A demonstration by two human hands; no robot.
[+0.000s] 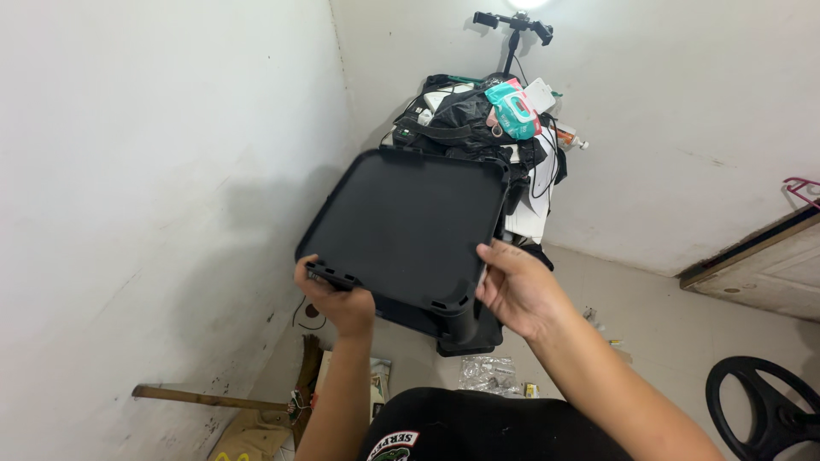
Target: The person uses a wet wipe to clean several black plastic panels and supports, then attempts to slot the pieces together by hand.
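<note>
I hold a flat black plastic panel (401, 226) with rounded corners up in front of me, tilted toward the corner of the room. My left hand (337, 294) grips its lower left corner, fingers curled over the rim. My right hand (517, 286) rests against its lower right edge, thumb on the face and fingers behind. A black base part (465, 329) shows just under the panel, between my hands.
Behind the panel a pile of black bags (465, 124) carries a teal wipes packet (514, 111) under a tripod mount (512, 21). A clear bag of small parts (489, 374) lies on the floor. A black steering wheel (764, 410) sits lower right; a wooden stick (209, 398) lower left.
</note>
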